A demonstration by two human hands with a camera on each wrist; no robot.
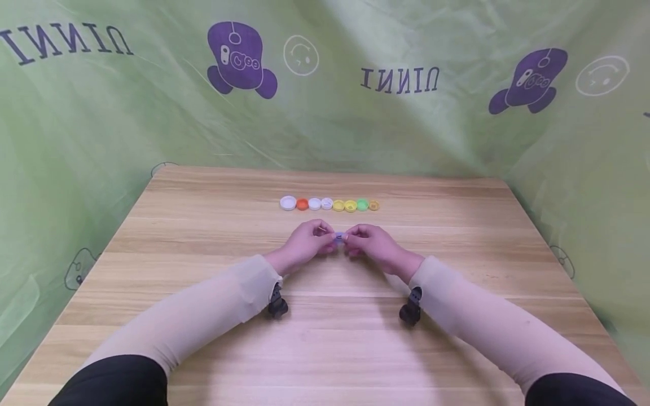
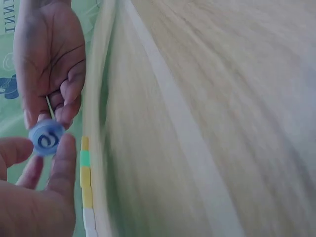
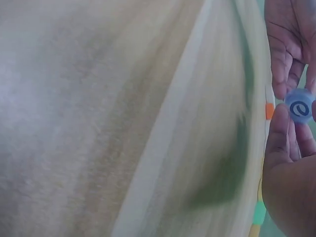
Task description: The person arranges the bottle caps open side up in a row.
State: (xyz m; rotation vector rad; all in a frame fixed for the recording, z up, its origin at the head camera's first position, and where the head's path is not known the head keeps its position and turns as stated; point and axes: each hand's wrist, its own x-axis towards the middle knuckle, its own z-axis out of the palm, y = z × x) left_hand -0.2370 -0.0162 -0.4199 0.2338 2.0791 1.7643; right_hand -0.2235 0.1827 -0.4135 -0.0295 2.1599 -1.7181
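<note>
A small round blue bottle cap [image 1: 339, 237] is held between both hands over the middle of the table. My left hand [image 1: 306, 239] pinches its left side with thumb and fingertips, while my right hand [image 1: 376, 243] pinches the right side. In the left wrist view the flat face of the blue cap [image 2: 47, 138] shows a dark curled mark. That mark also appears in the right wrist view on the cap [image 3: 299, 106], with fingertips at its rim from both sides.
Beyond the hands, several bottle caps stand in a side-by-side row: a white cap [image 1: 288, 203] at the left end, an orange cap [image 1: 302, 204], then white, yellow, a green cap [image 1: 362, 204] and an amber cap [image 1: 374, 205]. Green printed cloth [image 1: 325, 129] hangs around the wooden table [image 1: 325, 349].
</note>
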